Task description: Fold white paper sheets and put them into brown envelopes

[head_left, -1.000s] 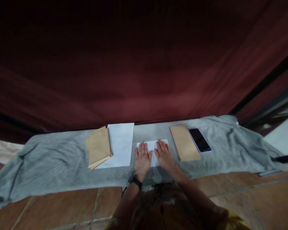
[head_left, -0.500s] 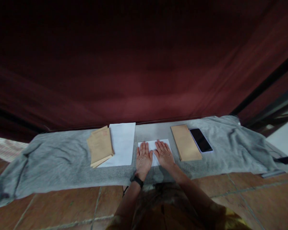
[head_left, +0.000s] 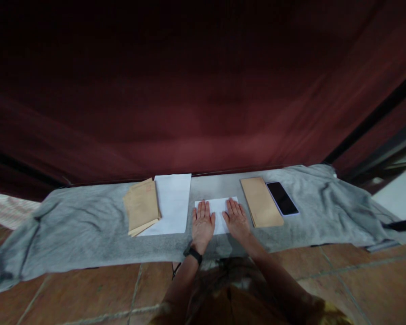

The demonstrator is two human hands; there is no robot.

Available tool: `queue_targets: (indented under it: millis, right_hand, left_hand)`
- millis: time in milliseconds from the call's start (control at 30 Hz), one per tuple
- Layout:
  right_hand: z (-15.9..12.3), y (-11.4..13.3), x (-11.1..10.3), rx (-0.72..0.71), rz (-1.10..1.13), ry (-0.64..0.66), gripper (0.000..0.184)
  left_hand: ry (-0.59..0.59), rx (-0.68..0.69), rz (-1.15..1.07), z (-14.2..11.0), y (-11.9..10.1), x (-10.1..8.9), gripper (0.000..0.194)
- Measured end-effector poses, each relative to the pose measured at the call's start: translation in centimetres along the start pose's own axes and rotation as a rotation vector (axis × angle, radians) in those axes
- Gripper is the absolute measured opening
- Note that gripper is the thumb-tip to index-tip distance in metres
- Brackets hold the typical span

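Left fingers: straight, side by side, thumb a little out; laid flat, gripping nothing.
Left hand (head_left: 203, 229): palm down on the left part of the small white sheet (head_left: 219, 213); place unchanged.
Right fingers: straight, slightly spread, laid flat; nothing gripped.
Right hand (head_left: 237, 224): palm down over the sheet's right part; much of that edge is hidden from me.
Just changed: right hand has moved outward, away from the left; the gap between the thumbs is wider.
Meaning, as I judge it: a smoothing stroke to the right, left hand steadying; more of the sheet's middle now shows.
Small white sheet: flat on the desk (head_left: 215, 181), between the hands; whether folded, I cannot tell.
Wristband (head_left: 193, 255): black, left wrist.
Large white paper (head_left: 174, 203): flat, just left of the small sheet, apart from it.
Left envelopes (head_left: 142, 206): brown, loosely stacked, overlapping the large paper's left side.
Right envelopes (head_left: 261, 202): brown, neatly piled, set slantwise, near the right hand.
Phone (head_left: 283, 198): dark screen, pale purple edge, just beyond that pile.
Grey cloth (head_left: 91, 225): covers the desk, wrinkled at both ends.
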State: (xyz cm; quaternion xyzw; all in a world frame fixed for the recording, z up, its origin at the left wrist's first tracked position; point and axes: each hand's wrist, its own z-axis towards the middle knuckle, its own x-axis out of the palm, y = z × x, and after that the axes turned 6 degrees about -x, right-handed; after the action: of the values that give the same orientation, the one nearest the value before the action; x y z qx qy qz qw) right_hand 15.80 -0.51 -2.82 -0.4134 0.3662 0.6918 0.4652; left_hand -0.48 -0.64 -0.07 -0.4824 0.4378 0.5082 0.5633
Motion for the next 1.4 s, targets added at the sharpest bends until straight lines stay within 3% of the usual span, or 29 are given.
queue_targets:
  millis: [800,1100,1400]
  right_hand:
    - [-3.7,-0.5,-2.4,0.071,0.054,0.044,0.054]
    - [-2.7,-1.8,-5.0,0.180,0.152,0.180,0.044]
    - [-1.4,-2.5,-5.7,0.311,0.253,0.247,0.042]
  left_hand:
    - [-0.109,0.087,-0.138,-0.7,1.1,0.1,0.050]
    - [-0.080,0.135,-0.104,-3.6,2.4,-0.1,0.050]
    - [-0.078,0.146,-0.096,-5.3,2.6,-0.5,0.051]
